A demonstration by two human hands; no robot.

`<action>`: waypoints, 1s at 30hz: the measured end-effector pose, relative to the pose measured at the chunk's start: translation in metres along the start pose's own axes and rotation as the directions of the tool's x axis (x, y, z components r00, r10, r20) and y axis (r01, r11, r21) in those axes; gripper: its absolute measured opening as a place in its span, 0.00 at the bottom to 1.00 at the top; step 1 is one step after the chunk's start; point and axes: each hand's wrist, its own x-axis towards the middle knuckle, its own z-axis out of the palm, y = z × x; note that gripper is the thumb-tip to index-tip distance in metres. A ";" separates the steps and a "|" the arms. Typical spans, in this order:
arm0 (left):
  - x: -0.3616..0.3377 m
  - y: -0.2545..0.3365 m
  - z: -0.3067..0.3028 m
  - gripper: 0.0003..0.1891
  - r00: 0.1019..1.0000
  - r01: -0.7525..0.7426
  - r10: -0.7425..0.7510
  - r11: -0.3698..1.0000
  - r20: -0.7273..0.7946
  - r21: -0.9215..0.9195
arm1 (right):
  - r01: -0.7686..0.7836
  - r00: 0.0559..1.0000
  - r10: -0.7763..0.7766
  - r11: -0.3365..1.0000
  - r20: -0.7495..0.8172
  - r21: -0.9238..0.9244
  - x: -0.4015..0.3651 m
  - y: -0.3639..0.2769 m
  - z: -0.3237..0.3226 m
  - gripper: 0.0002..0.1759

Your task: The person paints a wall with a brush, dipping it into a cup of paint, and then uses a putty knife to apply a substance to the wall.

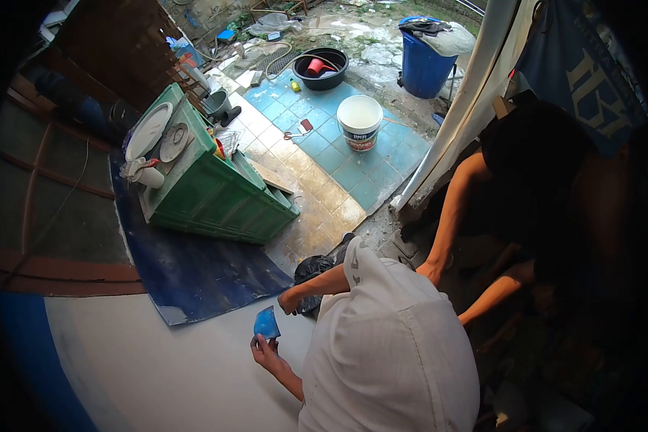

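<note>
My left hand [268, 356] is closed on the lower edge of a flat blue square piece [266, 323], held above a smooth white surface [187, 360]. Whether it is a spreader or a sheet, I cannot make out. Just above it, my right hand [289, 300] is closed at the end of a forearm coming out of a white sleeve. Its fingers are curled, and whatever may be in them is hidden. A crumpled black plastic bag [311, 271] lies behind my right hand. The white shirt [403, 345] covers part of both arms.
A person in black [540, 158] sits close on the right, arms reaching toward the shirt. A green cabinet [216, 205] holding plates stands on a dark blue sheet [187, 273]. Farther off are a white bucket [360, 126], a black basin [320, 75] and a blue bin [423, 68].
</note>
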 end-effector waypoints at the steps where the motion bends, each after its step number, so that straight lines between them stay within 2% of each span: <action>1: -0.001 0.001 -0.002 0.21 1.000 -0.003 0.003 1.000 0.009 0.003 | 0.002 1.000 -0.002 1.000 0.013 0.010 0.001 -0.006 0.004 0.23; 5: -0.006 0.003 -0.008 0.21 1.000 -0.027 0.027 1.000 -0.011 -0.007 | 0.007 0.999 -0.010 0.995 0.031 0.104 -0.002 -0.021 0.015 0.22; 8: -0.007 0.008 -0.009 0.21 0.998 -0.056 0.056 0.998 -0.011 -0.027 | 0.028 0.999 -0.035 0.968 0.022 0.250 -0.017 -0.026 0.015 0.22; 11: -0.013 0.007 -0.005 0.19 0.993 -0.075 0.068 0.995 -0.091 -0.071 | 0.040 0.998 -0.052 0.915 0.021 0.401 -0.035 -0.028 0.011 0.22; 13: -0.014 0.010 -0.004 0.18 0.996 -0.090 0.088 0.993 -0.033 -0.070 | 0.072 0.996 -0.087 0.872 0.008 0.485 -0.041 -0.032 0.003 0.20; 15: -0.013 0.011 -0.004 0.17 0.993 -0.097 0.089 0.990 -0.079 -0.102 | 0.117 0.993 -0.114 0.818 -0.041 0.564 -0.055 -0.042 -0.007 0.22; 16: -0.013 0.011 -0.004 0.17 0.993 -0.105 0.098 0.989 -0.069 -0.106 | 0.161 0.987 -0.142 0.788 -0.079 0.595 -0.064 -0.047 -0.012 0.23; 18: -0.012 0.011 -0.008 0.17 0.990 -0.122 0.113 0.987 -0.089 -0.105 | 0.204 0.979 -0.130 0.599 -0.157 0.775 -0.107 -0.077 -0.029 0.27; 19: -0.012 0.012 -0.010 0.17 0.988 -0.138 0.131 0.987 -0.083 -0.085 | 0.191 0.981 -0.138 0.618 -0.134 0.762 -0.115 -0.083 -0.038 0.27; 21: -0.013 0.017 -0.009 0.17 0.984 -0.148 0.139 0.985 -0.109 -0.084 | 0.206 0.972 -0.192 0.428 -0.134 0.880 -0.123 -0.092 -0.052 0.31; 22: -0.013 0.019 -0.009 0.17 0.984 -0.155 0.147 0.986 -0.101 -0.068 | 0.195 0.973 -0.199 0.444 -0.116 0.875 -0.126 -0.096 -0.057 0.31; 24: -0.012 0.024 -0.008 0.17 0.983 -0.161 0.154 0.984 -0.100 -0.072 | 0.379 0.924 -0.306 0.665 -0.229 0.643 -0.136 -0.101 -0.067 0.30; 25: -0.011 0.025 -0.006 0.18 0.984 -0.165 0.160 0.984 -0.075 -0.069 | 0.377 0.925 -0.305 0.669 -0.226 0.641 -0.141 -0.102 -0.072 0.30; 27: -0.006 0.026 -0.004 0.17 0.987 -0.160 0.158 0.986 -0.042 -0.042 | 0.500 0.863 -0.444 0.814 -0.240 0.294 -0.155 -0.105 -0.083 0.29; 28: -0.005 0.028 -0.003 0.16 0.988 -0.153 0.153 0.988 -0.011 -0.008 | 0.495 0.866 -0.441 0.819 -0.236 0.290 -0.164 -0.109 -0.087 0.29; 30: -0.006 0.035 0.004 0.15 0.986 -0.166 0.166 0.986 -0.013 0.000 | 0.344 0.922 -0.291 0.919 -0.257 0.194 -0.176 -0.118 -0.095 0.25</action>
